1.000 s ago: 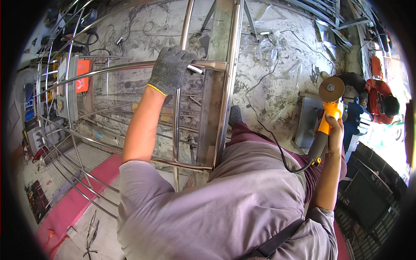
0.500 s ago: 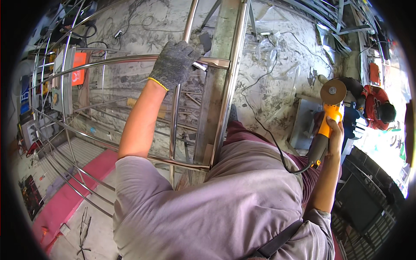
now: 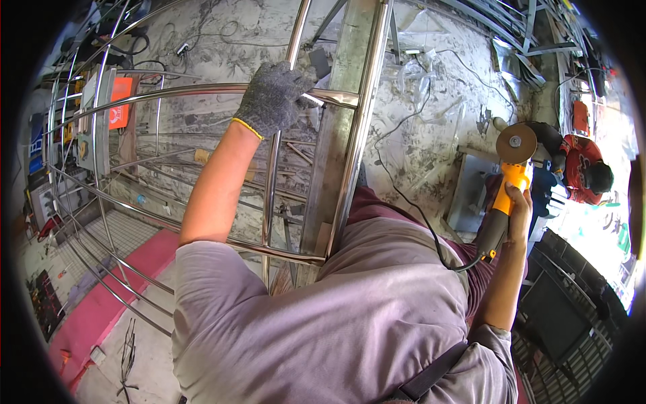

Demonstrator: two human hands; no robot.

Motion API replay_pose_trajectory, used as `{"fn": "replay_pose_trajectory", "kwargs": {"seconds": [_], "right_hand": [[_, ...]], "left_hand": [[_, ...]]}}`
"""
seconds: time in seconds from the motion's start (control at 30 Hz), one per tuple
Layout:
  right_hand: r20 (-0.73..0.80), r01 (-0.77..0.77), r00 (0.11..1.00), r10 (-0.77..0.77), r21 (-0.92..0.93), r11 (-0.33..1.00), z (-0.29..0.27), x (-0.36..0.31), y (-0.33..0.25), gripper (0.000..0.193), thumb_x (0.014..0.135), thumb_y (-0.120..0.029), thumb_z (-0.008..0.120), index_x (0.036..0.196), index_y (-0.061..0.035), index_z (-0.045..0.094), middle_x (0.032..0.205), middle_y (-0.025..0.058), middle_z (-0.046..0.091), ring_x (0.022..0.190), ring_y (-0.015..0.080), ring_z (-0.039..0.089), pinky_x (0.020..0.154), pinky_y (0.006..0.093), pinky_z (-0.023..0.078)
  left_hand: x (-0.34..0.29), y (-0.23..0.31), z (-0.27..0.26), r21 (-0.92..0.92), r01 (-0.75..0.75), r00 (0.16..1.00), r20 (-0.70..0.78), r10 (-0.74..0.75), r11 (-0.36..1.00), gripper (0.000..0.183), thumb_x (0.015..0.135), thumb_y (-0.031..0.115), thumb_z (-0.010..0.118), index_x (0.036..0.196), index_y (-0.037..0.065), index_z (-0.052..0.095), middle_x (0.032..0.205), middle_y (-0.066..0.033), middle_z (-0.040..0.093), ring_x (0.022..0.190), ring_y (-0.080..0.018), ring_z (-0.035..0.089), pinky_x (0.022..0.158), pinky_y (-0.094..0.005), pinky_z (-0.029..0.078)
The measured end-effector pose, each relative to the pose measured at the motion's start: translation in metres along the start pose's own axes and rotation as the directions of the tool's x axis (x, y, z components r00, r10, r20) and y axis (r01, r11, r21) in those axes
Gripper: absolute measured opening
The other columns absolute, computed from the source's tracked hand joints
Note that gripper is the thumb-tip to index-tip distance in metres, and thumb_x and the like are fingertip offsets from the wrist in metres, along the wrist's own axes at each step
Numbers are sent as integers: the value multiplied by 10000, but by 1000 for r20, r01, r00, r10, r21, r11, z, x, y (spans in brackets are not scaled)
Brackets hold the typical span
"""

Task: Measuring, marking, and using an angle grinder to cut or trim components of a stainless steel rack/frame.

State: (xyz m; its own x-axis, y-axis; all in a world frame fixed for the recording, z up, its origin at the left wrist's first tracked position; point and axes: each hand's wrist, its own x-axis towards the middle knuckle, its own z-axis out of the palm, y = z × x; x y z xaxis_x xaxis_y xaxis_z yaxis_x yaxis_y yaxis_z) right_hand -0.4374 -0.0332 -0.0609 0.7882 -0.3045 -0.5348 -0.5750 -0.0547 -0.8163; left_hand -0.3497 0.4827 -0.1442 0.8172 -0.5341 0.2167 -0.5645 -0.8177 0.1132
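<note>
Ahead of us the steel tube frame (image 3: 350,135) fills the middle: our left hand (image 3: 272,97) is closed on its top rail, and the upright tubes leave only narrow slots between them. To the left, curved rods (image 3: 87,222) crowd the floor. Out to the right our right hand (image 3: 518,215) holds the angle grinder (image 3: 508,182) in open air, its cable (image 3: 410,202) trailing across the bare concrete floor (image 3: 431,128). A crouching person (image 3: 582,168) blocks the far right.

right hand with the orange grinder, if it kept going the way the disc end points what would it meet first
The right hand points the angle grinder up and away, disc leading. Just beyond the disc the picture shows only littered concrete floor; the crouching person sits off to the side. Depth is unclear, so the way only looks free.
</note>
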Motion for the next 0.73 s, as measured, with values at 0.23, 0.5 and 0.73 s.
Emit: {"fn": "replay_pose_trajectory", "kwargs": {"seconds": [0.23, 0.5, 0.73], "right_hand": [[3, 2, 1000, -2, 20, 1000, -1, -3, -2, 325, 958, -187, 638, 1217, -26, 528, 826, 122, 643, 566, 235, 664, 520, 337, 561], [-47, 55, 998, -51, 89, 994, -8, -12, -12, 328, 957, -178, 633, 1223, -26, 515, 820, 125, 646, 559, 235, 657, 517, 344, 571], [85, 26, 993, -86, 538, 842, 8, -50, -62, 423, 1022, -305, 642, 1286, -1, 510, 939, 143, 658, 704, 218, 698, 550, 328, 619]], "left_hand": [[0, -2, -2, -52, 19, 999, -27, -20, 998, 292, 718, 157, 785, 1003, 132, 726, 916, -100, 691, 918, -350, 652, 837, -488, 518], [7, 5, -19, -187, 76, 994, -62, -89, 979, 297, 762, 222, 815, 1033, 127, 740, 956, -94, 720, 914, -344, 666, 851, -469, 525], [35, 104, -55, -712, -69, 927, -304, -219, 698, 429, 876, 414, 804, 1165, 104, 742, 1027, -65, 759, 960, -279, 701, 917, -441, 531]]}}
